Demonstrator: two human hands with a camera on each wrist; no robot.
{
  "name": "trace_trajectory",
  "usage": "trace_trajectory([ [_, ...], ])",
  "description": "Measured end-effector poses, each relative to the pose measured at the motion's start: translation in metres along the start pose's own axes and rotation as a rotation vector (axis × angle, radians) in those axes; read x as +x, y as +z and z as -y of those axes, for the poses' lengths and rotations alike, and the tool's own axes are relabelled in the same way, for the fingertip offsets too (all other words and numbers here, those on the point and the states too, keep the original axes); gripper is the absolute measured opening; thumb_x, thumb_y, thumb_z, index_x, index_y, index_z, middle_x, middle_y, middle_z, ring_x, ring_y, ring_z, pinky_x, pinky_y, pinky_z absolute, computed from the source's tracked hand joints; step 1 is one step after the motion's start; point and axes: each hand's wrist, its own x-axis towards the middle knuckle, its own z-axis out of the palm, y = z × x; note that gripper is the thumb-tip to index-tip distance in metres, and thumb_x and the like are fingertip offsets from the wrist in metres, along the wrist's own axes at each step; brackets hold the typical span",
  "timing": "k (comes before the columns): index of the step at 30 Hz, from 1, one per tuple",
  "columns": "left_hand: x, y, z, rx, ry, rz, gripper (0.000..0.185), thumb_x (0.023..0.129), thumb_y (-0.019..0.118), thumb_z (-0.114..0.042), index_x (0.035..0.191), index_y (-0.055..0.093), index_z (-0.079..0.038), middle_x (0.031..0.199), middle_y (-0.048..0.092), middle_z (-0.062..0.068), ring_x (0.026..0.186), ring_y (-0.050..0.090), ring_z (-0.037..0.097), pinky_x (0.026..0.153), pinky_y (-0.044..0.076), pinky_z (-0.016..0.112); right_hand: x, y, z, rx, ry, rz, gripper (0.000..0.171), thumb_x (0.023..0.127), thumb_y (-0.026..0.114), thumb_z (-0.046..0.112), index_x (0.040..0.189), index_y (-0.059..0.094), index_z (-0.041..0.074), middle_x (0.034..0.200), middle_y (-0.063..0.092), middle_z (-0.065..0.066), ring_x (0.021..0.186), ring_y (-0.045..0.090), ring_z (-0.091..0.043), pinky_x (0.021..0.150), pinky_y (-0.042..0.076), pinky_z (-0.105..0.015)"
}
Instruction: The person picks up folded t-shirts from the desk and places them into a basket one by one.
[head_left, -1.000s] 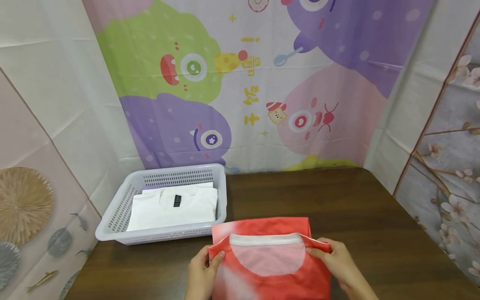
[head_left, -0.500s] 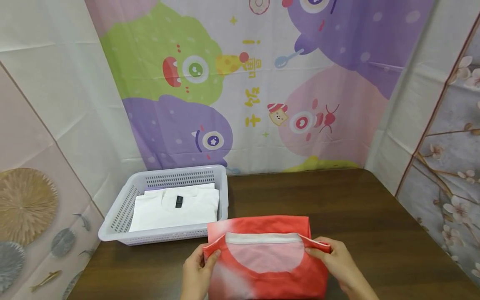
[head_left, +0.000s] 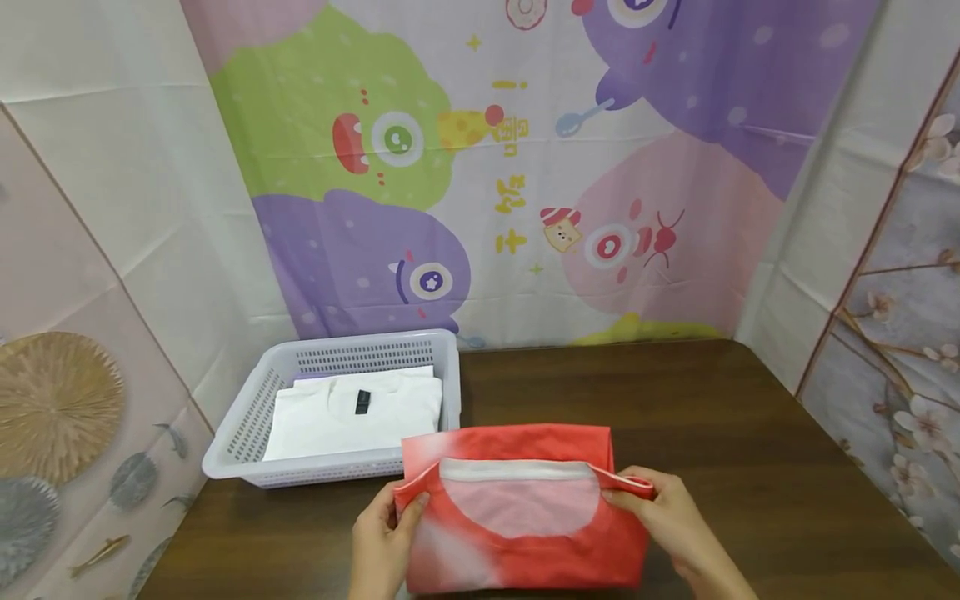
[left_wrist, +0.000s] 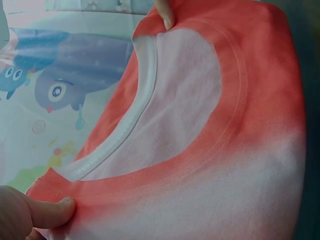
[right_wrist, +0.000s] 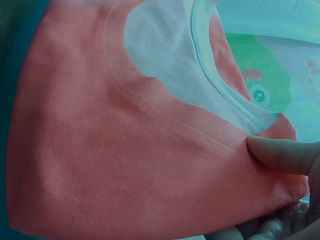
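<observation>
A folded red T-shirt (head_left: 555,562) with a pale pink-white patch is held up over the table's near side, its round white-taped neckline facing up. The left hand (head_left: 381,537) pinches its left shoulder corner, thumb in front. At the opposite shoulder the right hand (head_left: 671,517) pinches the fabric the same way. In the left wrist view the left thumb (left_wrist: 52,212) presses the cloth beside the collar. The right wrist view has the right thumb (right_wrist: 280,154) on top, with fingers underneath the shirt (right_wrist: 110,165).
A pale grey-lilac plastic basket (head_left: 251,375) stands at the table's left, holding a folded white shirt (head_left: 345,429) with a black neck label. Beneath it a purple edge shows. The brown table (head_left: 630,383) meets a cartoon-printed curtain (head_left: 517,300) at the back.
Both hands have drifted left with the red T-shirt. Its lower edge has risen into view. In the head view the basket and background have shifted slightly right.
</observation>
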Motion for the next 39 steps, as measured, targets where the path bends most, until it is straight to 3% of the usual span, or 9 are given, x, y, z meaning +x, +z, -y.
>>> trace_trajectory([
  [10, 0.007, -0.016, -0.005, 0.052, 0.019, -0.054, 0.012, 0.087, 0.068, -0.009, 0.095, 0.067, 0.0, 0.073, 0.065, 0.008, 0.059, 0.042, -0.003, 0.054, 0.038, 0.017, 0.002, 0.011, 0.014, 0.019, -0.058, 0.059, 0.023, 0.079, 0.073, 0.006, 0.098, 0.067, -0.005, 0.066, 0.056, 0.014, 0.067, 0.049, -0.003, 0.063, 0.043, -0.022],
  [17, 0.013, -0.028, -0.01, 0.081, 0.032, -0.096, 0.01, 0.087, 0.068, -0.008, 0.088, 0.065, 0.002, 0.061, 0.049, 0.0, 0.055, 0.037, -0.001, 0.051, 0.034, 0.018, 0.006, 0.017, 0.028, 0.03, -0.123, 0.102, 0.023, 0.079, 0.072, 0.004, 0.097, 0.066, -0.008, 0.066, 0.057, 0.014, 0.066, 0.05, -0.003, 0.061, 0.044, -0.022],
  [31, 0.024, -0.051, -0.014, 0.099, 0.063, -0.166, 0.014, 0.089, 0.066, -0.01, 0.094, 0.065, 0.003, 0.067, 0.061, 0.008, 0.058, 0.04, -0.002, 0.053, 0.037, 0.019, 0.014, 0.031, 0.058, 0.004, -0.231, 0.173, 0.02, 0.08, 0.072, 0.006, 0.094, 0.066, -0.007, 0.069, 0.058, 0.012, 0.064, 0.05, -0.004, 0.06, 0.044, -0.021],
  [39, 0.031, -0.069, -0.013, 0.112, 0.097, -0.235, 0.015, 0.088, 0.066, -0.006, 0.097, 0.064, 0.006, 0.068, 0.06, 0.009, 0.057, 0.04, -0.003, 0.052, 0.035, 0.017, 0.015, 0.052, 0.069, 0.034, -0.241, 0.15, 0.017, 0.079, 0.072, 0.004, 0.094, 0.068, -0.005, 0.073, 0.063, 0.003, 0.064, 0.051, -0.005, 0.06, 0.045, -0.022],
])
